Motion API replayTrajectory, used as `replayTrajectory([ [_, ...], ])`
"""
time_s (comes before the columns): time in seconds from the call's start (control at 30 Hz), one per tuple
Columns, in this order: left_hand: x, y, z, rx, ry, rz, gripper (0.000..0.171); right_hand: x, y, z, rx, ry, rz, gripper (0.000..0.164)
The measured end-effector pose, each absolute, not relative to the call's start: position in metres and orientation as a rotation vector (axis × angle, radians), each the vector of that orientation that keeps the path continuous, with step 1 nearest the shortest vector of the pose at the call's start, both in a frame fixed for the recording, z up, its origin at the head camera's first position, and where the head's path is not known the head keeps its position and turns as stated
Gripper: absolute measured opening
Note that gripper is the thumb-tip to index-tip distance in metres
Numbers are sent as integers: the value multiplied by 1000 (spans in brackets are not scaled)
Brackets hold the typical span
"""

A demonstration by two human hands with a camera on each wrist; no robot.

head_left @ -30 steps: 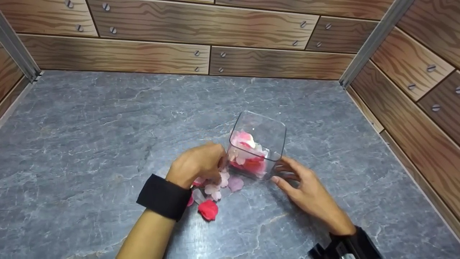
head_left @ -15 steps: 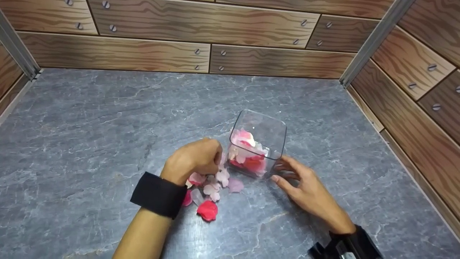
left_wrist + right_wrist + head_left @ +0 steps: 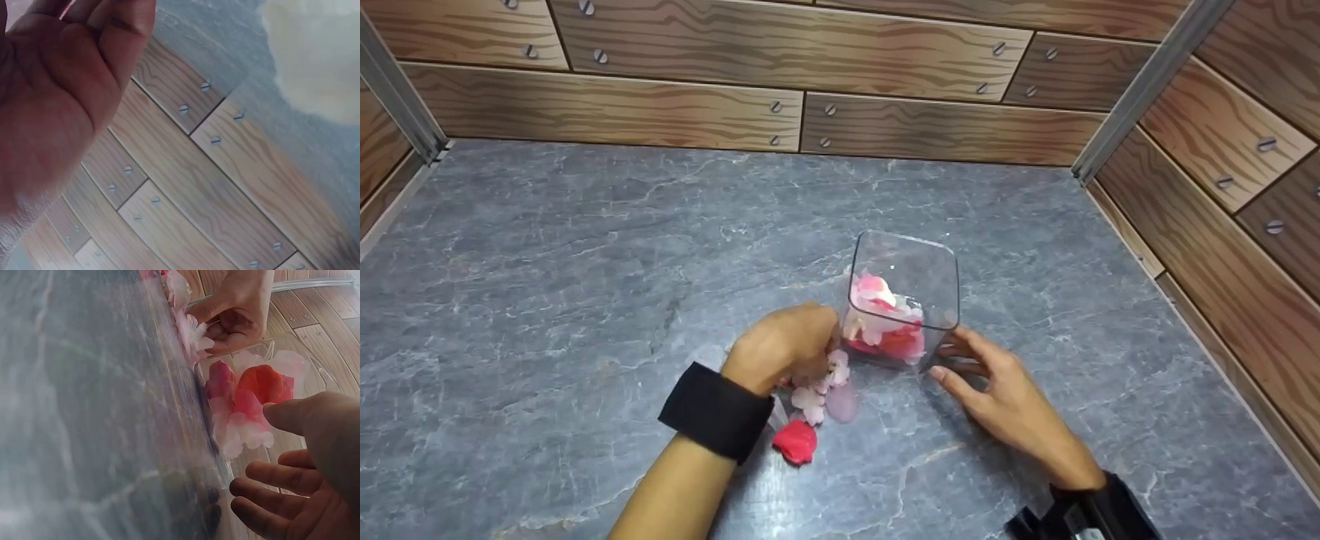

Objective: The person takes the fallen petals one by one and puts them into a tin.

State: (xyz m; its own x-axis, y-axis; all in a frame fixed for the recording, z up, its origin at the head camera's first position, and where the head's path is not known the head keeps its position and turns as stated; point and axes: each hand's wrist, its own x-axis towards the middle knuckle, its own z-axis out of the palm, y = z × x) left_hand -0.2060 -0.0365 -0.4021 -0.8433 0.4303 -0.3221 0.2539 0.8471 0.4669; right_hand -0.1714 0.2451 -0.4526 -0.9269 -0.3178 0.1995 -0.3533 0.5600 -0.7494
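A clear square plastic container [image 3: 934, 300] stands mid-table, holding pink, white and red artificial flower petals [image 3: 896, 343]. To its left, my left hand [image 3: 781, 345] bends over a small heap of loose petals [image 3: 810, 403]. The right wrist view shows its thumb and curled fingers pinching at pale pink petals [image 3: 194, 336]. A red petal [image 3: 795, 442] lies nearest me, and a lilac one [image 3: 841, 403] flanks the heap. My right hand [image 3: 1006, 397] rests at the container's right side, fingers loosely spread and thumb apart; its fingertips are right by the wall.
Grey marbled tabletop [image 3: 585, 247] surrounds the container. Wood-patterned panels [image 3: 675, 112] wall in the back and sides, with metal posts [image 3: 1140, 90] at the corners. A pale, blurred thing [image 3: 320, 56] sits close to the left wrist camera.
My left hand shifted slightly left and up off the heap, then came back right and down over it. The lilac petal and container changed position slightly; the right hand stays in place.
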Motion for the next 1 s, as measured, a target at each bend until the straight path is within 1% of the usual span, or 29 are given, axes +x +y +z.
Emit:
replayTrajectory([
  [0.07, -207, -40, -400, 532, 2567, 631, 28, -171, 245, -452, 586, -2739, 1335, 55],
  [0.17, -209, -49, -394, 559, 2534, 722, 27, -171, 245, -451, 593, -2739, 1345, 52],
  [0.3, -211, -63, -386, 620, 2544, 797, 18, -170, 245, -451, 608, -2743, 1355, 53],
  [0.53, -211, -73, -380, 658, 2556, 858, 16, -170, 245, -452, 597, -2740, 1351, 54],
  [0.7, -211, -75, -376, 675, 2571, 907, 3, -170, 246, -452, 602, -2740, 1350, 55],
  [1.0, -208, -86, -362, 735, 2572, 1155, 3, -170, 245, -452, 610, -2753, 1327, 55],
])
